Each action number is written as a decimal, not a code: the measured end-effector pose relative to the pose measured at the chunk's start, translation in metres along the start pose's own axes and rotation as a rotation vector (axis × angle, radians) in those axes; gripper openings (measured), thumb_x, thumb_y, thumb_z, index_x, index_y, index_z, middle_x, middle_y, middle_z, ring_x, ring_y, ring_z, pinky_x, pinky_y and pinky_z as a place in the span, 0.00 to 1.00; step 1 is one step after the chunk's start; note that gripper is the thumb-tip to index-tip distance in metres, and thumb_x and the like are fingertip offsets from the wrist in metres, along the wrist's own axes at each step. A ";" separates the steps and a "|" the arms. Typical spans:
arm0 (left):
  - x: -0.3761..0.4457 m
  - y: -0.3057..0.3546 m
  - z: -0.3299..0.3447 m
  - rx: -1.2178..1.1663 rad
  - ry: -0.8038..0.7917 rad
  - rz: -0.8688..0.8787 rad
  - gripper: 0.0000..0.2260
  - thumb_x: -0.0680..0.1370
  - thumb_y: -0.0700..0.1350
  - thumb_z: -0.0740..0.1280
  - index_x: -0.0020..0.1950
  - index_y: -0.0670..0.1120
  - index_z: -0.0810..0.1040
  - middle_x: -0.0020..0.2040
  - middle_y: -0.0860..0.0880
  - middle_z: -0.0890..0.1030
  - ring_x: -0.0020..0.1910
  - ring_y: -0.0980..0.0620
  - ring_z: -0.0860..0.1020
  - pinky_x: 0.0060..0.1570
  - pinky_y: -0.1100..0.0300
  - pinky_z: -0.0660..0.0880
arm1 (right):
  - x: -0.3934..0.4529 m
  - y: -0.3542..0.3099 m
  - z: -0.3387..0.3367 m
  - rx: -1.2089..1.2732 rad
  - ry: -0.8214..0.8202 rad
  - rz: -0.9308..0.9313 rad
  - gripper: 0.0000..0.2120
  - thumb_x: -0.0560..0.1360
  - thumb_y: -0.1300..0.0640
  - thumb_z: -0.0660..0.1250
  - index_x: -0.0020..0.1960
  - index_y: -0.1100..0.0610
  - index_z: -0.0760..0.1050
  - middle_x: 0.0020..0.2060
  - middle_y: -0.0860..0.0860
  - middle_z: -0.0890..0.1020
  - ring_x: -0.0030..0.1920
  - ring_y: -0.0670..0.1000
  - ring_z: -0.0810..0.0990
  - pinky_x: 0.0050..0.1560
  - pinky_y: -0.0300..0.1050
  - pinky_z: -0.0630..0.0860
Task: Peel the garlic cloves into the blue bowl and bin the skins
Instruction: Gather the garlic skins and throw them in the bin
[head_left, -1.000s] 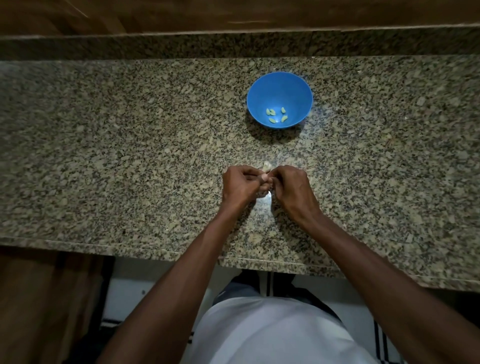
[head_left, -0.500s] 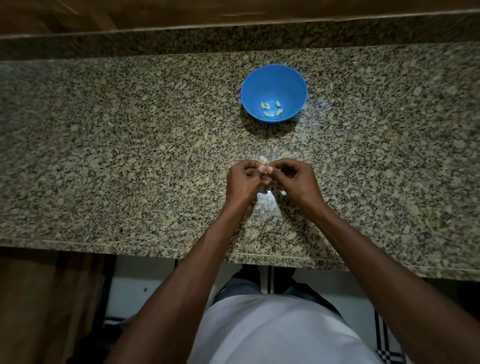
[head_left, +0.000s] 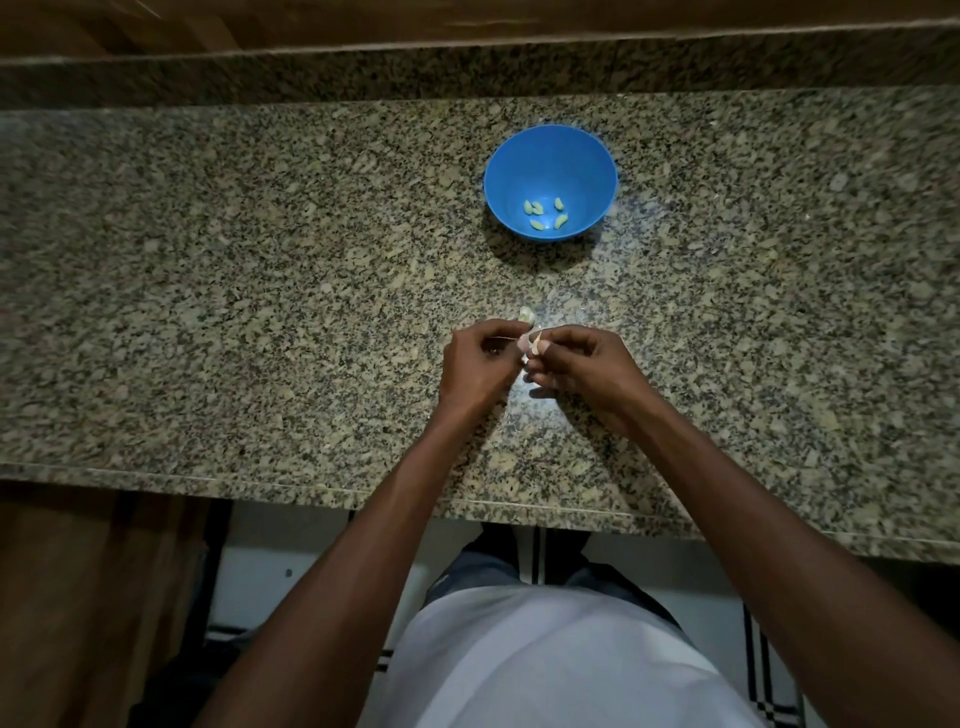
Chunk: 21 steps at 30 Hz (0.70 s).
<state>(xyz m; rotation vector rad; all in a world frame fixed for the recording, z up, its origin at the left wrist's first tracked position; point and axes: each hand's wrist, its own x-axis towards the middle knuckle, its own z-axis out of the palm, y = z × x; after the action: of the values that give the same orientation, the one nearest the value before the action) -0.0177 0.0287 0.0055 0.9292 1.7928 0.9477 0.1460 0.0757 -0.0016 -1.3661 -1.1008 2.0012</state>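
Speckled granite worktop (head_left: 260, 312) lies wide around; both hands, left hand (head_left: 475, 369) and right hand (head_left: 587, 371), meet mid-worktop, pinching one pale garlic clove (head_left: 531, 345) together, near the front edge.

The blue bowl (head_left: 550, 183) stands upright on the granite counter (head_left: 208, 312) and holds five pale peeled cloves (head_left: 546, 213) at its bottom. Nearer the person than the bowl, a small garlic clove (head_left: 531, 344) with papery skin is pinched between fingertips, with another pale piece (head_left: 527, 314) just beyond it on the counter.
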 end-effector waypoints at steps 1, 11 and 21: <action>-0.001 0.001 -0.002 -0.036 -0.016 0.018 0.10 0.78 0.44 0.75 0.59 0.46 0.86 0.53 0.51 0.87 0.51 0.57 0.85 0.47 0.63 0.82 | 0.000 -0.002 0.001 -0.021 -0.006 -0.010 0.10 0.79 0.60 0.74 0.57 0.65 0.84 0.48 0.66 0.86 0.45 0.58 0.86 0.55 0.63 0.84; 0.001 -0.003 -0.001 -0.180 0.110 -0.056 0.06 0.78 0.43 0.75 0.53 0.42 0.85 0.45 0.47 0.87 0.44 0.50 0.87 0.46 0.52 0.85 | -0.003 -0.012 0.010 -0.022 0.004 -0.076 0.11 0.77 0.64 0.75 0.58 0.67 0.83 0.47 0.61 0.88 0.46 0.53 0.88 0.51 0.45 0.85; 0.006 -0.001 0.007 -0.178 0.095 -0.149 0.08 0.79 0.43 0.73 0.54 0.39 0.84 0.43 0.46 0.86 0.39 0.55 0.85 0.41 0.60 0.83 | -0.005 -0.010 0.020 -0.192 0.190 -0.165 0.07 0.76 0.60 0.77 0.53 0.62 0.86 0.41 0.55 0.89 0.41 0.52 0.89 0.48 0.50 0.86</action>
<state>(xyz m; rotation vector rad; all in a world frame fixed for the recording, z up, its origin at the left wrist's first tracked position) -0.0138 0.0351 -0.0001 0.6400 1.7960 1.0513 0.1294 0.0706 0.0128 -1.4740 -1.2975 1.6479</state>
